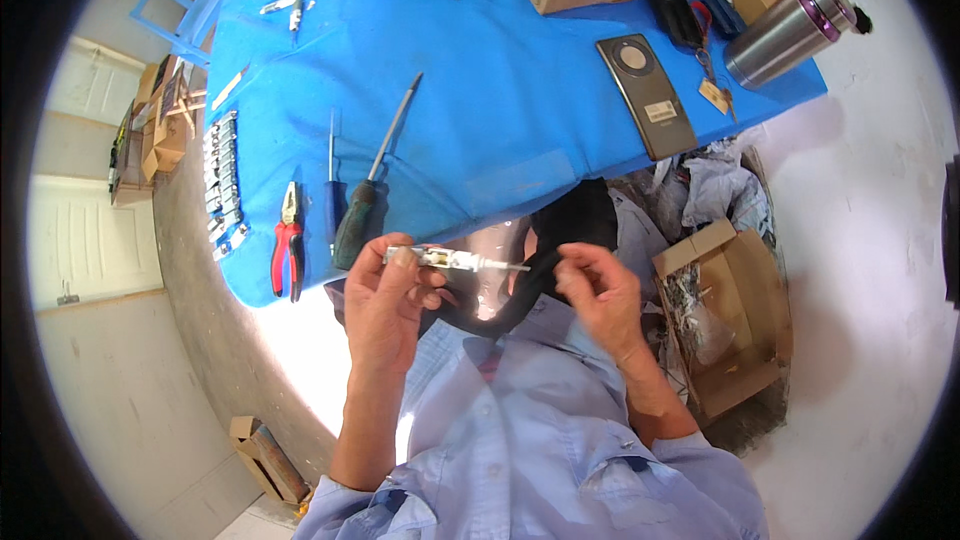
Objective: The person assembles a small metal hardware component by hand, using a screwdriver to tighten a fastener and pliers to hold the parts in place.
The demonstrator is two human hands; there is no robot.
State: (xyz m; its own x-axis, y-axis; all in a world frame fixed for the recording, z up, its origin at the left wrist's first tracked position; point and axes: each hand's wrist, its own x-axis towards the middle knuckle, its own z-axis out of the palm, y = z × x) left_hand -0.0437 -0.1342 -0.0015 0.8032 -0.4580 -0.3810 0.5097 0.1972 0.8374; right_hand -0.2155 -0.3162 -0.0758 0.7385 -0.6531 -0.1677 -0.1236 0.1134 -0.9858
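The left hand (385,300) is pinching a small white connector-like part (450,260), fingers clamped on its 9 o'clock end, just off the blue table's (500,90) near edge. The right hand (600,290) is closing thumb and forefinger near the thin pin at the part's 3 o'clock end; contact cannot be told. Best kept level and steady. A green-handled screwdriver (358,220) is lying at 11 o'clock.

Blue table (480,90) with pliers (288,240), screwdrivers (362,210)
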